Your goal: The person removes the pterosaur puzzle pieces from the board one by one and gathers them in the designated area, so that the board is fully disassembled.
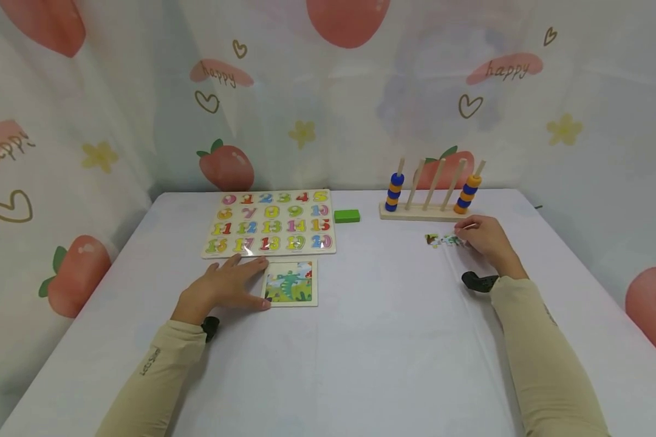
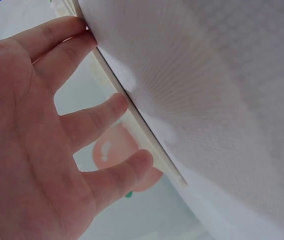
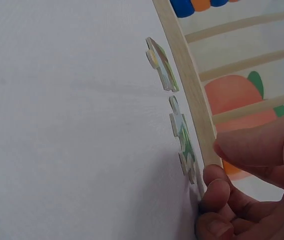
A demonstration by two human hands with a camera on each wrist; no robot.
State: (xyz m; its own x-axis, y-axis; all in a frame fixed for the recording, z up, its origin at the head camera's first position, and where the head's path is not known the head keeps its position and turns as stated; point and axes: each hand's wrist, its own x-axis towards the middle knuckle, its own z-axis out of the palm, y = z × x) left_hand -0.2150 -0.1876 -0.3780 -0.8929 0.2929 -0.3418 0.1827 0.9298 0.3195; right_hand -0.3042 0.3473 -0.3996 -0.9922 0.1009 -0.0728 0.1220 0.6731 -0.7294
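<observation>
My left hand (image 1: 218, 288) spreads its straight fingers at the left side of a small framed jigsaw puzzle (image 1: 291, 283) with a green dinosaur picture. Its thumb and index fingertip touch the frame; a pale bare patch shows in the picture's upper left. In the left wrist view the fingers (image 2: 104, 112) lie extended in front of a thin board edge. On the right, my right hand (image 1: 486, 238) hovers beside loose jigsaw pieces (image 3: 184, 140), with its fingers loosely bent and its thumb apart. No piece is visible between thumb and fingers. Another piece (image 1: 432, 240) lies farther left.
A number board (image 1: 268, 221) lies behind the framed puzzle, with a green block (image 1: 347, 216) to its right. A wooden bead stand (image 1: 423, 212) with upright pegs and blue and orange beads is just behind the loose pieces. A patterned curtain (image 1: 355, 115) hangs around the white table (image 1: 361, 364).
</observation>
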